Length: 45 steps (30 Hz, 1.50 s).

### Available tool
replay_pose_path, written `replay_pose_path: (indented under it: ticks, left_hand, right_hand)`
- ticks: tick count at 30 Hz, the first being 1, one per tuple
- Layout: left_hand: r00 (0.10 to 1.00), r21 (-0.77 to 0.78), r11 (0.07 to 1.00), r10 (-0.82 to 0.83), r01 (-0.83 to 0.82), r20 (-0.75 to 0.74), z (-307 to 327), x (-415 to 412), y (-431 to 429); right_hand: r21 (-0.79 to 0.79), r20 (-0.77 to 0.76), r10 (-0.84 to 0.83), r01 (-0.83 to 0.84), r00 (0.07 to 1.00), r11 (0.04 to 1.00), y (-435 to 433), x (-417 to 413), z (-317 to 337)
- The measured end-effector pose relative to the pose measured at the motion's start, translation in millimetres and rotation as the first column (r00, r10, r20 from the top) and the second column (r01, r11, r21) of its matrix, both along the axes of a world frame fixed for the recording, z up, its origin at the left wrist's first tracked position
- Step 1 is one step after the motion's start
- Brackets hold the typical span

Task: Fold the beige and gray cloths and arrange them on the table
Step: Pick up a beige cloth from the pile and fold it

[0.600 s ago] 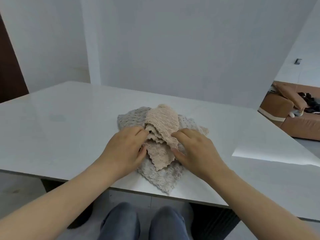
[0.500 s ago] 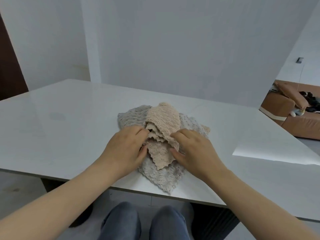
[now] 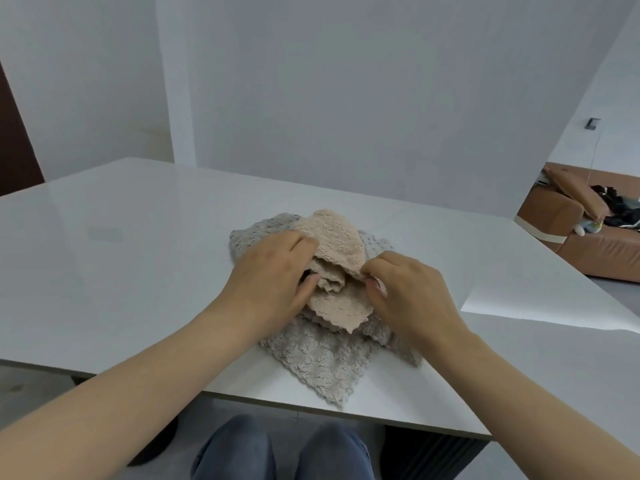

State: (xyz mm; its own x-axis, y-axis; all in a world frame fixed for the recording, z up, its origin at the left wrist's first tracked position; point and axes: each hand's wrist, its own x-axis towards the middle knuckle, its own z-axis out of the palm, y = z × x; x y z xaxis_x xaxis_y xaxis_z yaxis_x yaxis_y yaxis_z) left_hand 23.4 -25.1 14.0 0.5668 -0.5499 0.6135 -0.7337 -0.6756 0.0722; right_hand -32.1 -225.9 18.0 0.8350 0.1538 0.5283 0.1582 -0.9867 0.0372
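Beige cloth (image 3: 332,244) bunched atop gray cloth (image 3: 322,362); left hand (image 3: 270,278) grips its folds, right hand (image 3: 405,292) pinches edge

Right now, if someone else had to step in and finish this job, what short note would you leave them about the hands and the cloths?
Left hand: grips a bunched layer of the beige cloth, fingers on top, thumb underneath.
Right hand: pinches the beige cloth's right edge.
Things: the beige cloth lies crumpled on top of the gray cloth, which is spread unevenly on the table, one corner reaching toward the near edge.
Done: neither cloth is neatly folded yet.
Left: fold the beige cloth, fold the gray one, then arrange both on the table.
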Motion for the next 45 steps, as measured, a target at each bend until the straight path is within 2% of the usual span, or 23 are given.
replay_pose_path:
  ticks: [6,14,19,23,37,40,45]
  left_hand:
    - [1.000,0.068,0.998,-0.012,0.014,-0.028,17.2,13.7,-23.7]
    - [0.998,0.176,0.983,0.061,-0.057,-0.018,35.3,29.8,-42.3]
    - [0.998,0.057,0.997,0.056,-0.056,0.000,65.9,26.6,-35.5]
    - [0.995,-0.023,0.999,0.035,-0.033,0.090,101.3,24.6,-24.5]
    - [0.950,-0.145,0.985,0.131,-0.093,0.283,221.2,20.7,25.5]
    - [0.945,-0.183,0.980,0.135,-0.083,0.297,236.7,16.9,33.9]
    - [0.957,-0.209,0.972,0.156,-0.105,0.244,237.4,22.9,47.4]
  right_hand:
    - [-0.049,0.080,0.042,-0.038,0.996,0.998,-3.5,0.1,18.6]
    - [-0.041,0.182,0.063,-0.056,0.981,0.998,-14.6,-5.7,43.5]
    - [-0.027,0.255,0.036,-0.030,0.966,0.999,-27.6,-6.5,71.8]
    - [-0.005,0.360,0.035,-0.036,0.932,0.999,-31.9,-5.8,109.0]
    - [-0.048,0.542,0.058,-0.038,0.838,0.998,-12.7,2.5,225.4]
    - [-0.073,0.547,0.091,-0.061,0.832,0.995,-10.8,2.3,243.1]
    - [-0.100,0.487,0.051,-0.003,0.872,0.995,-19.0,10.3,252.1]
